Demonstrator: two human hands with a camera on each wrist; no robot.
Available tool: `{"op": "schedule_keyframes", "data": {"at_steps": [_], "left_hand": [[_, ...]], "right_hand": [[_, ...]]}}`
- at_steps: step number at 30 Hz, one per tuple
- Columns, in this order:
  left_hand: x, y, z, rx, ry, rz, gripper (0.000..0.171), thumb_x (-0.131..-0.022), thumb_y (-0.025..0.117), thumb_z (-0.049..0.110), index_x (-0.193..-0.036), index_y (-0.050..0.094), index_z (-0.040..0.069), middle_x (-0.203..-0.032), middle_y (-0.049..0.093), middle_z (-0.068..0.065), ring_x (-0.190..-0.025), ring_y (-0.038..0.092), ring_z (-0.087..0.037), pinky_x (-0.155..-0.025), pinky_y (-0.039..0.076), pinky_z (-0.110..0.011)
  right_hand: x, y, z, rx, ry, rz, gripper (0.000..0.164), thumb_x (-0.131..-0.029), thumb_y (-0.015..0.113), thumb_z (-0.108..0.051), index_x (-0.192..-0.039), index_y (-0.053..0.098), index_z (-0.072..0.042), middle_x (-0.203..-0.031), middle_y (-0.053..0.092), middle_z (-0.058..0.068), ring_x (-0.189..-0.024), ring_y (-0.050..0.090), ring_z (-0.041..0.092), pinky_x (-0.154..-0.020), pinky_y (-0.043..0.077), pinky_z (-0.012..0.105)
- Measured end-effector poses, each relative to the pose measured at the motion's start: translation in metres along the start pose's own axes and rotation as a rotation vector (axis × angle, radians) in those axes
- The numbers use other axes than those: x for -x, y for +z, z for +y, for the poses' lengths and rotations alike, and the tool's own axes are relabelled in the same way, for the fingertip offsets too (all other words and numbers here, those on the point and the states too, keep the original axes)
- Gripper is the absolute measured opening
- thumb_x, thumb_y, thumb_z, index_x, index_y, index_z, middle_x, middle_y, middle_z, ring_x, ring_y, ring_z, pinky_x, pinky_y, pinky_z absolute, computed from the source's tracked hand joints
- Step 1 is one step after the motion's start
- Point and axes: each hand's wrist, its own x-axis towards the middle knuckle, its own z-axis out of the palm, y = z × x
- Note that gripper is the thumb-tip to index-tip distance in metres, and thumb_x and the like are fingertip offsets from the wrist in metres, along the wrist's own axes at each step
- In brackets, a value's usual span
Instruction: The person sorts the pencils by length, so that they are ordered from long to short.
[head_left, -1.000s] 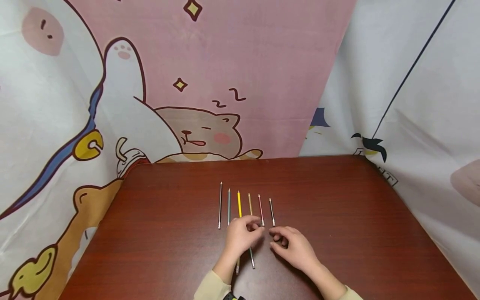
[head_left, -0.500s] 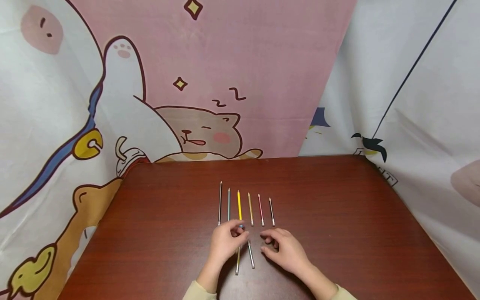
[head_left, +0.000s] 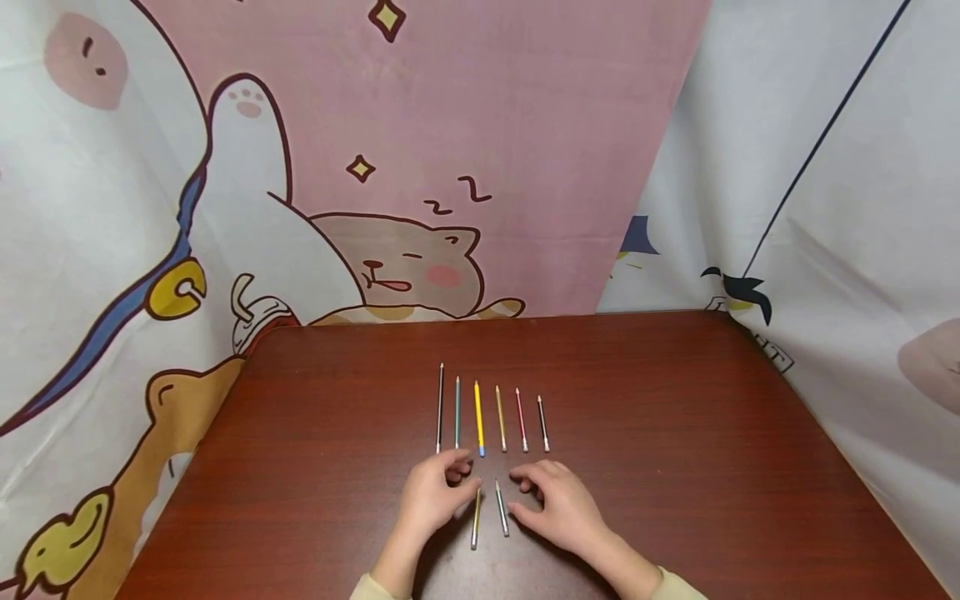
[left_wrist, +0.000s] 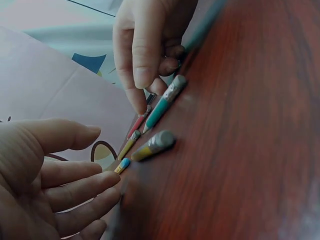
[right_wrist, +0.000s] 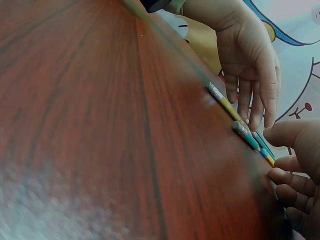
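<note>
My left hand hovers at the left of a short yellow pencil, its thumb tip by the pencil's upper end. In the left wrist view that hand holds nothing and its fingers are spread. Right of a short green pencil is my right hand, fingers loosely bent around nothing. Both short pencils lie between the hands. Beyond them runs a row: a long black pencil, a teal pencil, a bright yellow pencil, a gold pencil, a red pencil and a short black pencil.
Everything lies on a dark red-brown wooden table. A pink cartoon cloth hangs behind its far edge, and white printed cloth borders the right side. Row pencils point away, with their eraser ends nearer me.
Both hands have drawn left and slightly nearer, the left one farther. This uncovers the lower ends of the bright yellow and gold pencils and more of the short green one. The pencils stay put.
</note>
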Motion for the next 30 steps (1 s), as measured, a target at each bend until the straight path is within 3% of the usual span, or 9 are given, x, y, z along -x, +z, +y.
{"op": "schedule_keyframes", "data": {"at_steps": [7,18,30], "left_hand": [[0.007,-0.007,0.001,-0.059,0.007,-0.025,0.041,-0.077,0.081,0.022,-0.112,0.071,0.001,-0.091,0.072,-0.004,-0.082,0.068,-0.021,-0.074,0.052,-0.032],[0.012,-0.007,-0.005,-0.166,0.117,0.014,0.042,-0.067,0.086,0.024,-0.102,0.075,0.003,-0.091,0.067,-0.002,-0.083,0.062,-0.020,-0.076,0.049,-0.035],[0.017,0.003,-0.007,-0.332,0.068,-0.004,0.056,-0.056,0.090,0.040,-0.102,0.073,0.015,-0.098,0.062,0.000,-0.092,0.058,-0.024,-0.075,0.046,-0.042]], "right_hand": [[0.000,0.005,-0.003,0.046,-0.018,0.011,0.041,-0.069,0.086,-0.033,-0.102,0.071,-0.015,-0.084,0.059,-0.013,-0.080,0.053,0.007,-0.073,0.046,0.033],[0.000,0.012,-0.008,0.116,0.036,0.000,0.046,-0.067,0.085,-0.045,-0.100,0.070,-0.018,-0.083,0.053,-0.012,-0.080,0.050,0.008,-0.072,0.043,0.034],[0.000,0.015,-0.009,0.145,0.054,-0.004,0.047,-0.064,0.087,-0.042,-0.101,0.067,-0.021,-0.080,0.050,-0.013,-0.078,0.047,0.007,-0.069,0.038,0.031]]}}
